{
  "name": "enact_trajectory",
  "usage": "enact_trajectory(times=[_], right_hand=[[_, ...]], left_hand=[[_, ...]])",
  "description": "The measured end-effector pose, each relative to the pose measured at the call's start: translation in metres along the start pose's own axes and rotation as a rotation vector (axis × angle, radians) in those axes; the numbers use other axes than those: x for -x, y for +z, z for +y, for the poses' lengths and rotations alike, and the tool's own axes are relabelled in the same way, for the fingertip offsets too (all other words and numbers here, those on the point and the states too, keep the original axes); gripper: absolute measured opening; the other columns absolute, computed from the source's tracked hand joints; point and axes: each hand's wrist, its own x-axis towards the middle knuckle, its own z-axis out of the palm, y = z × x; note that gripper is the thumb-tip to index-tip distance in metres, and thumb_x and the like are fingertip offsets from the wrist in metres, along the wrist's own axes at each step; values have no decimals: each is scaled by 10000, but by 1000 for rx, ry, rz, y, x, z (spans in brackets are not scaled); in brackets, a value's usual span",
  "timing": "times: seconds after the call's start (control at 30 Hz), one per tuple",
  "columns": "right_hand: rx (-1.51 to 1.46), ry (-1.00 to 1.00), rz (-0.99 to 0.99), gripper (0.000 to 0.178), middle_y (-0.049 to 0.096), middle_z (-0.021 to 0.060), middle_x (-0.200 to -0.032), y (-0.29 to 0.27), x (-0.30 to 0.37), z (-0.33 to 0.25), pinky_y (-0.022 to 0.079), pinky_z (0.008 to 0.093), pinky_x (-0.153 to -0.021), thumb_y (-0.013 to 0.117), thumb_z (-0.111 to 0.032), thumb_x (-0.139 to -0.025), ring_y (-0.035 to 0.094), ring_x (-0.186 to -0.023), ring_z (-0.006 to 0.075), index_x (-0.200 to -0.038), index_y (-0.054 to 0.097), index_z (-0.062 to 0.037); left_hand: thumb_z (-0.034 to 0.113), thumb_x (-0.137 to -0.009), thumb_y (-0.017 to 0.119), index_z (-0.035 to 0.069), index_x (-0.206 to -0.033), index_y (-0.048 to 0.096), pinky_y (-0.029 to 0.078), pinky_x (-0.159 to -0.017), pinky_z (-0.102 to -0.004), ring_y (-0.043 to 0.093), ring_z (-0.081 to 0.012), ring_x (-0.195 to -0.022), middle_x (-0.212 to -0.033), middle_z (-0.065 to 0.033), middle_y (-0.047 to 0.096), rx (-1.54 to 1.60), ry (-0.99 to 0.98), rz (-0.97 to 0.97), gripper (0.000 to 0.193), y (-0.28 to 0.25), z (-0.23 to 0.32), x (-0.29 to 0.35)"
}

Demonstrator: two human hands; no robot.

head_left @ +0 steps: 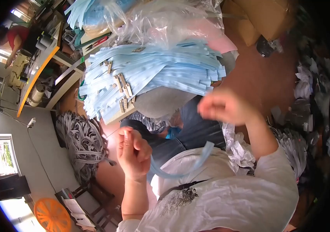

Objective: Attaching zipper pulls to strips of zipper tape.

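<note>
Both hands are up over my lap in the head view: my left hand (pixel 134 152) is clenched around one end of a pale blue fabric zipper strip (pixel 196 164), which sags in a loop across my white shirt; my right hand (pixel 223 106) is blurred, fingers pinched together, though I cannot tell what they grip. Just beyond lies the heaped stack of pale blue zipper strips with metal sliders (pixel 153 77), apparently much left to handle, and a tangled grey pile of tape (pixel 81 143) lies on the floor.

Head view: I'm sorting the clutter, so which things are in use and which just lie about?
In use: left hand and right hand on a blue strip; blue strip stack.
Lying about: grey strip heap, orange basket, cardboard box.
</note>
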Motion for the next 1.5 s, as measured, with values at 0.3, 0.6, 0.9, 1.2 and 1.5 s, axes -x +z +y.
enact_trajectory(times=[0.3,0.6,0.9,1.2,1.5], right_hand=[[487,-248,-330,225,716,128,-1034,77,-25,21,537,372,-828,694,-182,-933,684,-952,277,-1087,699,-17],[615,-7,-755,248,704,121,-896,101,47,102,537,400,-803,747,-237,-872,689,-869,315,-1012,711,-35],[565,-480,-132,208,669,69,-850,72,-8,0,527,315,-674,816,-107,-805,651,-761,203,-946,684,-29],[890,176,164,671,641,170,-1321,-59,-164,-19,508,337,-951,734,-284,-873,645,-1104,301,-1492,486,-206],[586,-481,-141,177,697,100,-900,-19,-304,15,528,381,-777,612,-63,-895,653,-821,220,-1046,704,-58]], left_hand=[[286,-882,701,27,-1199,649,535,-804,-447,647,-402,-925,-1026,-221,653,-1688,-53,-107,413,-90,-149,4],[288,-1013,611,-34,-1130,663,496,-850,-334,634,-244,-953,-1045,-146,660,-904,-314,-140,347,-98,-101,53],[142,-993,648,-38,-1153,632,537,-715,-272,652,-120,-806,-883,-70,702,-669,-289,-233,242,-26,-75,22],[264,-1094,421,31,-1268,504,410,-533,-207,511,-56,-592,-926,-86,701,-451,-218,-58,301,-68,-71,54],[477,-1080,372,-15,-1409,512,457,-919,-304,558,-137,-1019,-1164,-73,636,-424,-106,131,608,-80,-59,64]])
